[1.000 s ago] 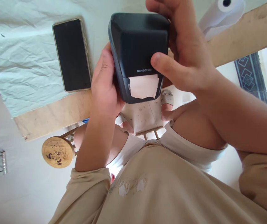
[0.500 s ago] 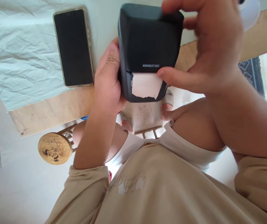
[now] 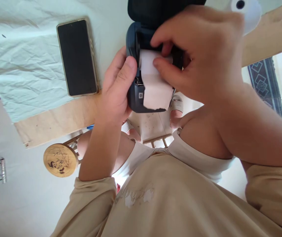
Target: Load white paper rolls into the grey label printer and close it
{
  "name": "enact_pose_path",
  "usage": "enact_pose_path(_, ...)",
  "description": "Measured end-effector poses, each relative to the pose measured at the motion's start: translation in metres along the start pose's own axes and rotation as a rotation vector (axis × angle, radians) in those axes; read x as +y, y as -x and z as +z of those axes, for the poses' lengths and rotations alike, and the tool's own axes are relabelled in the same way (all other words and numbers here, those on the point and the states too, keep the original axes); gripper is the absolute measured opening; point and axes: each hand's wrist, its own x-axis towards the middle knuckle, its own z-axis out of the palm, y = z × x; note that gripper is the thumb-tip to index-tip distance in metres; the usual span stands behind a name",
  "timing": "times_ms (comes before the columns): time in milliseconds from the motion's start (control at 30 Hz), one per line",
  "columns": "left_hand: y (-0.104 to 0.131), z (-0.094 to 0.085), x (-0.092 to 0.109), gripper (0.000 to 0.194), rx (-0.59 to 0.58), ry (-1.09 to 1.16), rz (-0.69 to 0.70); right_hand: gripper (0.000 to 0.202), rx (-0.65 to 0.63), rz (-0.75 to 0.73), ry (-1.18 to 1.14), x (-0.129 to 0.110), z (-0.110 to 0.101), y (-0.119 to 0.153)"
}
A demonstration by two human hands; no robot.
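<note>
A dark label printer (image 3: pixel 134 98) is in my left hand (image 3: pixel 117 82), whose fingers wrap its left side with the thumb along the edge. Its black lid (image 3: pixel 145 11) stands swung up at the far side. Inside the bay lies a white paper roll (image 3: pixel 148 61), and its torn-edged end hangs over the front of the printer. My right hand (image 3: pixel 195 56) reaches in from the right, thumb and fingers closed about the roll. The hand covers the right part of the bay, so the fingertips' exact hold is partly hidden.
A smartphone (image 3: pixel 76 57) with a dark screen lies on the pale green cloth (image 3: pixel 32 65) to the left. Another white roll (image 3: pixel 250 16) stands at the upper right. The wooden table edge (image 3: pixel 57 115) runs below the cloth. A round wooden stool (image 3: pixel 60 160) is at the lower left.
The printer's lid has gone from closed to raised, exposing the roll inside. My right hand has moved from the lid onto the paper roll. My left hand still holds the printer.
</note>
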Motion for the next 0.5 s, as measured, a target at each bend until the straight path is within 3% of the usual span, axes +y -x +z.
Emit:
enact_pose_path(67,0.001,0.002,0.001,0.026,-0.004,-0.026,0.007,0.041,-0.113,-0.018,0.259,-0.003,-0.004,-0.002)
enact_pose_path(267,0.001,-0.001,0.001,0.027,-0.042,-0.062,0.017,0.046,-0.324,0.201,0.430,-0.019,-0.011,-0.003)
enact_pose_path(367,0.000,-0.001,0.000,0.028,-0.047,-0.043,0.024,0.040,-0.284,0.129,0.299,-0.015,-0.013,0.000)
enact_pose_path(500,0.000,0.002,-0.002,0.026,0.013,0.024,0.023,0.036,-0.153,-0.102,-0.182,-0.001,-0.015,0.002)
